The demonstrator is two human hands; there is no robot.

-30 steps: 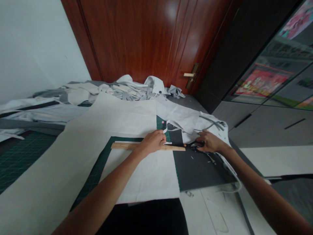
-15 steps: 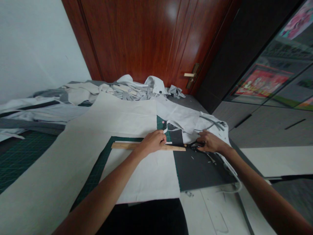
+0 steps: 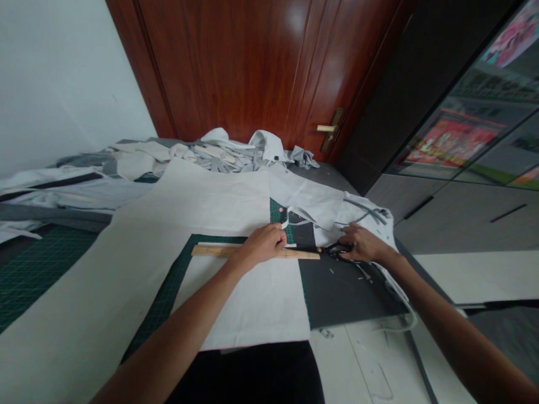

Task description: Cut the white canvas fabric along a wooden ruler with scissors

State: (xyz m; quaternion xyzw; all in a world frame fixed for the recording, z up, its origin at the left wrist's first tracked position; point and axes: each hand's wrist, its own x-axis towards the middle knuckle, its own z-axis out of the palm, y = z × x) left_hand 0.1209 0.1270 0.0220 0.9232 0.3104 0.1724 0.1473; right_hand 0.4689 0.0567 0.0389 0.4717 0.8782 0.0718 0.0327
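Note:
My left hand is closed over the wooden ruler, with a thin white strip at its fingers; whether it grips the strip is hard to tell. The ruler lies across a white cloth piece. To the right, my right hand is closed round the handles of black scissors, whose blades point left beside the ruler's right end. A larger white cloth spreads over the green cutting mat at the left.
Heaped cloth scraps line the table's back edge. White garments with grey strips lie at the right of the dark table. Behind stand a wooden door and, at the right, a cabinet.

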